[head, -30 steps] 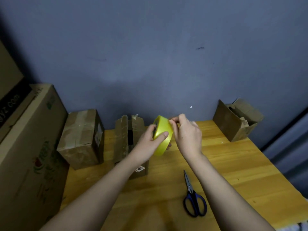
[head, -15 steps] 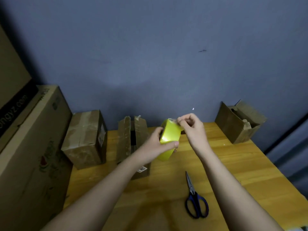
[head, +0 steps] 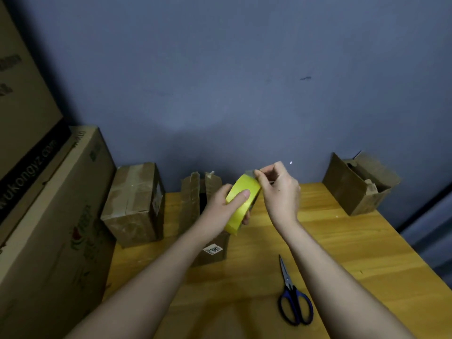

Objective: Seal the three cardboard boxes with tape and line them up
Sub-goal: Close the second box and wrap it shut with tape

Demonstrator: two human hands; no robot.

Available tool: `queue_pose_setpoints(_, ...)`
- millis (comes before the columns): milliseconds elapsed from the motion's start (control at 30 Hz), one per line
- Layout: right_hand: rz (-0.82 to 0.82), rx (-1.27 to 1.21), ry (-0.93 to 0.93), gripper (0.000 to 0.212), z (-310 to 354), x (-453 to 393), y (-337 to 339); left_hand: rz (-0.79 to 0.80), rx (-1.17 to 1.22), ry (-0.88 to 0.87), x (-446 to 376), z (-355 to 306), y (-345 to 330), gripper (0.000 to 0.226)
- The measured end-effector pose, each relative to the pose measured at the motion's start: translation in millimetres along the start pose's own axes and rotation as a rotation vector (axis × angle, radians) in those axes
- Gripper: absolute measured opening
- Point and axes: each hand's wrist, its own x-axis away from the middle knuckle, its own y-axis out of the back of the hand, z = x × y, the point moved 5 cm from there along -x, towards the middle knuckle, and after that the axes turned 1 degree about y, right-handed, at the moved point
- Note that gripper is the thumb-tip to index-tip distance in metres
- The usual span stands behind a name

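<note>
Left hand (head: 221, 204) grips the yellow tape roll (head: 242, 203) at frame centre, thumb across the outer face, fingers curled behind it and mostly hidden. Right hand (head: 281, 192) pinches at the roll's top edge, fingertips together on the tape end (head: 250, 172); the loose end is tiny and hard to make out. The roll is held in the air above the counter (head: 354, 245), in front of the middle box.

Middle box (head: 195, 204), flaps standing up and open, is partly blocked by the left forearm and roll; white label low on its front, print unreadable. Left box (head: 133, 204), centre left, is closed with tape over the top. Right box (head: 354, 184), upper right of the counter, is tilted with flaps open; contents unclear.

Scissors (head: 292, 297) with blue handles lie flat on the counter, lower right, blades closed, apart from both arms.

Counter is yellowish wood planks, cut off at the bottom and right. Large cartons (head: 49, 216) are stacked along the left edge, cropped, printing only partly legible. Blue-grey wall (head: 220, 81) behind, dim, with a small dark mark upper right.
</note>
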Motion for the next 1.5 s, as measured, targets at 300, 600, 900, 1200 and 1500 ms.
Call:
queue_pose_setpoints(300,-0.159,-0.32,-0.072,0.01,4,1,11,-0.064,-0.466,-0.006,-12,-2,0,0.032)
queue_pose_setpoints(600,-0.031,-0.308,0.22,0.007,53,-11,22,-0.062,0.181,0.245,-25,-6,2,0.038)
queue_pose_setpoints(900,0.074,-0.572,-0.282,0.023,0,-72,1,0.141,0.126,0.07,-10,-12,-8,0.034)
queue_pose_setpoints(1200,-0.062,-0.642,-0.278,0.025,-8,-74,-3,0.039,-0.294,-0.119,-7,-19,10,0.04)
queue_pose_setpoints(1500,-0.18,-0.583,0.128,0.018,74,-49,27,-0.038,0.147,0.248,-12,3,25,0.032)
